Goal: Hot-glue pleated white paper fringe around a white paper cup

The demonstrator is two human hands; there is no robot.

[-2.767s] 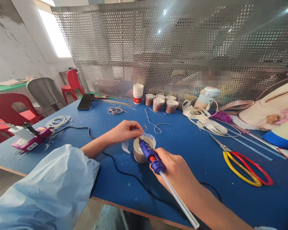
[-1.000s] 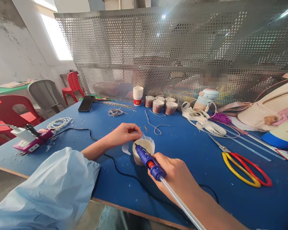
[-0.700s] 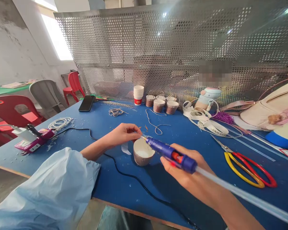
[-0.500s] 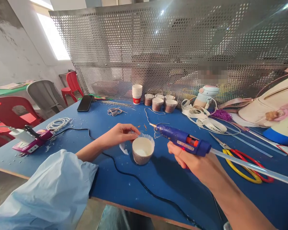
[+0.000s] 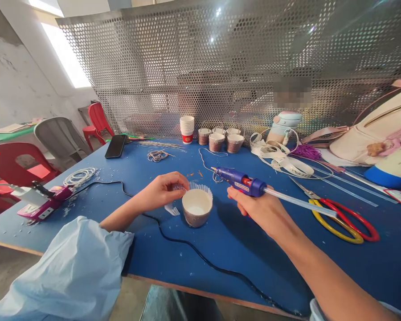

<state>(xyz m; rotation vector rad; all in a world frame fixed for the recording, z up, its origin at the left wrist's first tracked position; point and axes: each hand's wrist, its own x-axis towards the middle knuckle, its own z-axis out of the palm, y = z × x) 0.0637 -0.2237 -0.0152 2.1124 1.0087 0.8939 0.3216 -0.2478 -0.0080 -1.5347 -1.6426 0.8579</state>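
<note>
My left hand (image 5: 165,192) is closed at the left rim of a small brown-sided cup (image 5: 196,216), pinching a white, see-through frilled lace trim (image 5: 202,187). The trim runs along the cup's far rim, and a loose end of it hangs to the left below my fingers. The cup stands upright on the table, its pale inside facing up. To the right, my right hand (image 5: 250,203) grips a blue glue gun (image 5: 237,179) with a clear glue stick out of its back. Its nozzle points left, above and beyond the cup's right side, apart from it.
Several brown-wrapped cups (image 5: 217,142) and a stack of paper cups (image 5: 187,130) stand at the back. Scissors (image 5: 341,214) and white ribbon (image 5: 287,165) lie on the right. A black cord (image 5: 194,249) crosses the table (image 5: 173,272) from a purple power strip (image 5: 45,206).
My right hand and the glue gun have shifted slightly up and left, and the glue stick's back end has come into view. My left hand stays at the cup's rim.
</note>
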